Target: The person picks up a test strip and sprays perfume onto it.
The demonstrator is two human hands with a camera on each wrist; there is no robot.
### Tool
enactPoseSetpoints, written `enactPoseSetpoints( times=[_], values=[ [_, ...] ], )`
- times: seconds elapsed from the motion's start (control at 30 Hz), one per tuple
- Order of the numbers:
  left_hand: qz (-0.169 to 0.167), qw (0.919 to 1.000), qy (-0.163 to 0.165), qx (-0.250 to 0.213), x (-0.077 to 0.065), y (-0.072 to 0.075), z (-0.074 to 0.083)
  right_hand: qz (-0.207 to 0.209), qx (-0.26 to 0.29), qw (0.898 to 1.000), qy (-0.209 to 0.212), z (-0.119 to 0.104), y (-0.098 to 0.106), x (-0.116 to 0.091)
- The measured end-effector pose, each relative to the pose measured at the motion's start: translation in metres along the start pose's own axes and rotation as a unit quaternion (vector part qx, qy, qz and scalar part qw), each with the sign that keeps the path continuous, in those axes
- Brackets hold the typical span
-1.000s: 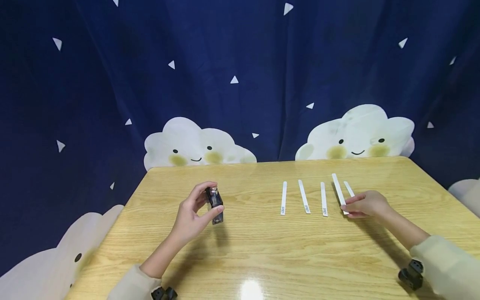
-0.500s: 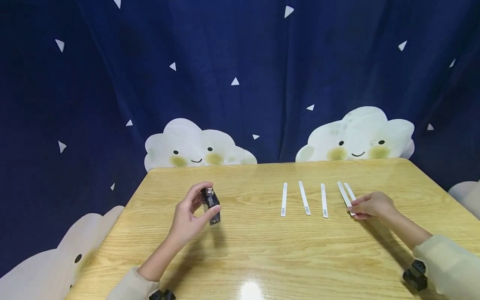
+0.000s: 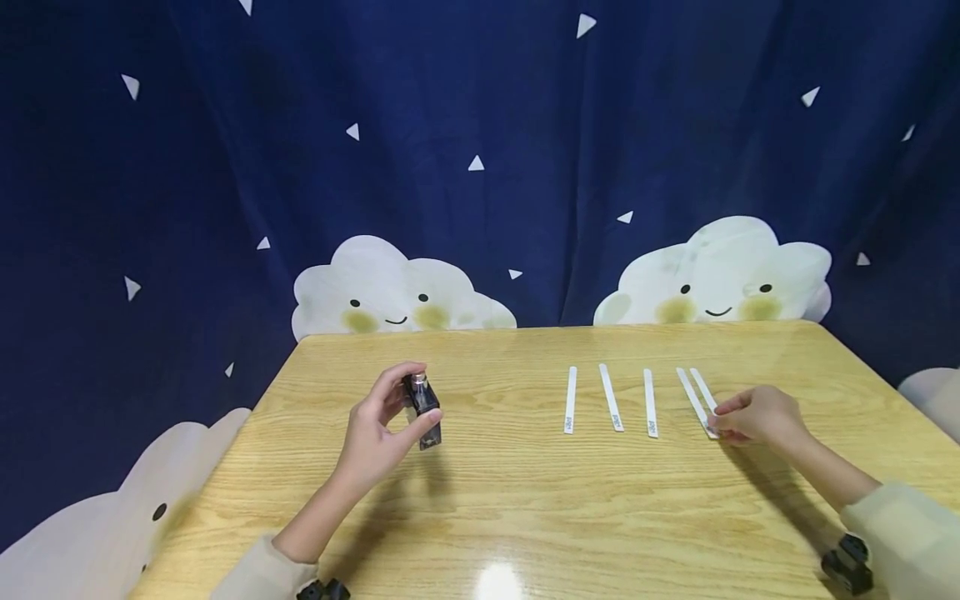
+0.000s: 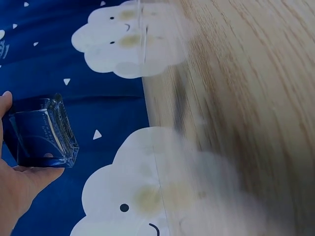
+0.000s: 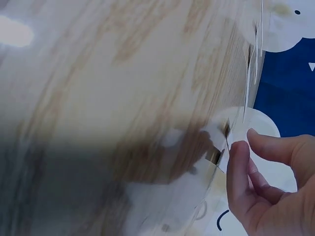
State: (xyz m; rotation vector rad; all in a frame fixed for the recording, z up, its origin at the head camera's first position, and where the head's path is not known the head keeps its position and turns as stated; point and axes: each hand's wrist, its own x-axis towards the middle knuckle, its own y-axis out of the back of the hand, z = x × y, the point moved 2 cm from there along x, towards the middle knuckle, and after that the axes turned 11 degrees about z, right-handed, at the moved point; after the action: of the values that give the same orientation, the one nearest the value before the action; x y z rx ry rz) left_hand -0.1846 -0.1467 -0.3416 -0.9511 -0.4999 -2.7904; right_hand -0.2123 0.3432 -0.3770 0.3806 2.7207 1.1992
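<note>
My left hand point(image 3: 375, 437) grips a dark glass perfume bottle point(image 3: 428, 419) above the left part of the table, fingers at its top and thumb along its lower side. The left wrist view shows the clear glass base of the bottle point(image 4: 42, 132). On the right, a white paper test strip point(image 3: 693, 397) lies slanted on the table beside another strip point(image 3: 702, 387). My right hand point(image 3: 761, 414) hovers at their near ends, which its fingers partly hide. In the right wrist view a small gap parts the thumb and index finger of this hand point(image 5: 270, 182), with nothing between them.
Three more white strips, the left one point(image 3: 571, 400), the middle one point(image 3: 611, 397) and the right one point(image 3: 650, 403), lie spaced out on the wooden table point(image 3: 510, 500). A blue curtain point(image 3: 420, 100) with clouds hangs behind the table's far edge.
The right hand has lowered a strip to the table beside the rightmost one, moving right, and its fingers have parted from it. The left hand with the perfume bottle has shifted slightly left.
</note>
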Motion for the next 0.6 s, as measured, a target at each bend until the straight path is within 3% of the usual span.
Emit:
enactPoseSetpoints(
  times=[0.23, 0.43, 0.6],
  values=[
    [0.008, 1.0, 0.003, -0.003, 0.0, 0.006, 0.004, -0.001, -0.021, 1.0, 0.024, -0.005, -0.004, -0.001],
    [0.006, 1.0, 0.0, 0.003, 0.0, 0.009, 0.005, -0.017, -0.025, 0.998, 0.047, -0.019, -0.018, -0.001],
    [0.007, 1.0, 0.0, 0.007, -0.001, 0.013, 0.003, -0.024, -0.061, 0.995, 0.08, -0.033, -0.034, -0.003]
  ],
)
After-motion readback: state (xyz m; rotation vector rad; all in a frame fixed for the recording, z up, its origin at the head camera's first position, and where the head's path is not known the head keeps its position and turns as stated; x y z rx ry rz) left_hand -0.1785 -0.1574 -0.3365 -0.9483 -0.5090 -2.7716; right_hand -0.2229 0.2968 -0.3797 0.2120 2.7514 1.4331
